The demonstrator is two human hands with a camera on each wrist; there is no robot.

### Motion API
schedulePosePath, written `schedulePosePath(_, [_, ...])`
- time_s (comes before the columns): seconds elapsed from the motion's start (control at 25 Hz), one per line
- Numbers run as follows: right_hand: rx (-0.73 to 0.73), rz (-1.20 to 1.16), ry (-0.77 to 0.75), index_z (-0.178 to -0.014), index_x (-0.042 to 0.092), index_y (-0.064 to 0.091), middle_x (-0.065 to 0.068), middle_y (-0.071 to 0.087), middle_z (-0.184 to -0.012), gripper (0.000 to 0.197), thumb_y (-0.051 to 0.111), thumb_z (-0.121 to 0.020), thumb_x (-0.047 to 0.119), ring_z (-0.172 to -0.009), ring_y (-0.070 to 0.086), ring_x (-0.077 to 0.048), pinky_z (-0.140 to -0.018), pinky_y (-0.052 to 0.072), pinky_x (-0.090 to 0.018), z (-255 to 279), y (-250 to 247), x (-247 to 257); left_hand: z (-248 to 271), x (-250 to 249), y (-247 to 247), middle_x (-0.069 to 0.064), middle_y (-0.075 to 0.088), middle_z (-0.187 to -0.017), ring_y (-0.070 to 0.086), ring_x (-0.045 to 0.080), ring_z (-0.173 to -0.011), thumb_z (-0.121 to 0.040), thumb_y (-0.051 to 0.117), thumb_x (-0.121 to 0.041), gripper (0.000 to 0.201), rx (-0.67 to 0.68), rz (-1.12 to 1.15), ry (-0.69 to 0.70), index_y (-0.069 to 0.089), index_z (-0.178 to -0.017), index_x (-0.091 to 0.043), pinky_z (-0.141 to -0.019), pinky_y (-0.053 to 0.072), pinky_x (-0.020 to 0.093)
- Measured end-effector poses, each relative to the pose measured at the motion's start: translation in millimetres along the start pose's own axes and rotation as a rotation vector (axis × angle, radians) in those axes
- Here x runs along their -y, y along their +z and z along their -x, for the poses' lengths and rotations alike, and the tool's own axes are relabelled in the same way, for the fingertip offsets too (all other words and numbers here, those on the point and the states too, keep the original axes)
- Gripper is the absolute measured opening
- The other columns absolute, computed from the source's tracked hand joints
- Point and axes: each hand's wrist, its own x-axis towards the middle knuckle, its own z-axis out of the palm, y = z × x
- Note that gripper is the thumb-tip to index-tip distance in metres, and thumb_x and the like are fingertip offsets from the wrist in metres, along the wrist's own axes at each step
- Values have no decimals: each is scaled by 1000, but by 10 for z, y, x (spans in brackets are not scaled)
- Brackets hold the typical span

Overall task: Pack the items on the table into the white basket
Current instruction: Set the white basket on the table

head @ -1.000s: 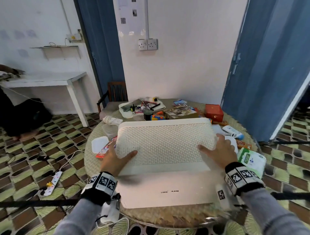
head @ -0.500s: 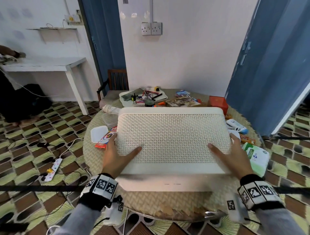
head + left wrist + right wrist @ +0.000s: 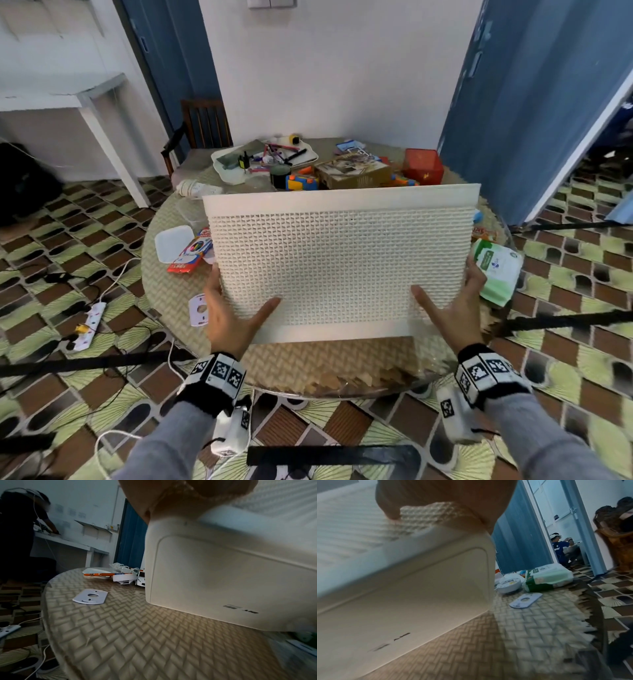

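1. Count: one white basket (image 3: 339,263); two hands on it, your left hand (image 3: 227,317) and right hand (image 3: 455,310); one round table (image 3: 329,363) w/ woven top; two flat white plates w/ a hole, one (image 3: 90,596) at left, one (image 3: 525,600) at right; one green wipes pack (image 3: 496,270); one crayon box (image 3: 190,251); one red box (image 3: 423,166).
2. Hidden/unclear: basket blocks the table's middle; its inside isn't visible; small stuff on the far tray is too tiny to name; both wrist views are blurred.
3. Position: basket is tilted, base edge toward you, held just over the table's near part; each hand clamps a lower corner, thumb spread on the mesh front, fingers wrapped round the side wall; grip firm, not flat-open.
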Motion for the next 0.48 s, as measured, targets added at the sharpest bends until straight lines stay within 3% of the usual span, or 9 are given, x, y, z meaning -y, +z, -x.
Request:
schedulePosePath(0.2, [33, -30, 80, -122, 31, 20, -8, 35, -146, 84, 82, -66, 40, -131, 42, -20, -109, 38, -43, 14, 6, -39, -76, 2, -4, 2, 44, -136, 45, 12, -122, -51, 89, -35, 104, 71, 51, -46, 30, -134, -12, -101, 37, 24])
schedulePosePath(0.36, [36, -62, 189, -122, 12, 22, -3, 44, -126, 76, 80, -74, 23, -115, 49, -20, -95, 40, -30, 145, -16, -72, 41, 205, 16, 4, 51, -127, 51, 21, -118, -42, 86, -64, 97, 100, 36, -233, 28, -112, -31, -100, 44, 41])
schedulePosePath(0.48, [84, -32, 294, -122, 10, 25, -6, 46, -123, 72, 78, -75, 25, -113, 47, -21, -94, 38, -32, 246, -55, -151, 162, 361, 55, 9, 49, -133, 49, 24, -123, -38, 81, -74, 116, 155, 38, -350, 27, -123, -17, -103, 43, 49])
